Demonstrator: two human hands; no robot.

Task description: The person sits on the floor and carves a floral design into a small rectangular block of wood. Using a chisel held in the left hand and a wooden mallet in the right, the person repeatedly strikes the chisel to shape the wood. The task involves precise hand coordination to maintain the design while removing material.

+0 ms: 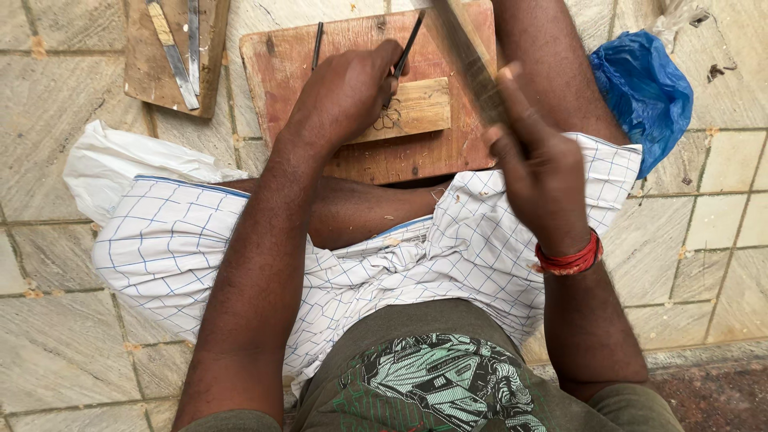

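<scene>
Your right hand (536, 164) is wrapped around a long wooden mallet (472, 60), blurred, lifted clear above the work. A red thread band (570, 262) circles that wrist. Your left hand (348, 92) is closed around a thin dark chisel (410, 44), tip planted on the pale wood block (416, 108), likely so the mallet can meet its top. The block is smooth and rectangular, with a curling outline marked beside your fingers. It lies flat on the worn reddish board (360, 156), propped at your legs on the stone-tile floor (48, 96). Farther off, flat metal tools (180, 64) rest on a second board, and a blue bag (644, 92) sits crumpled.
</scene>
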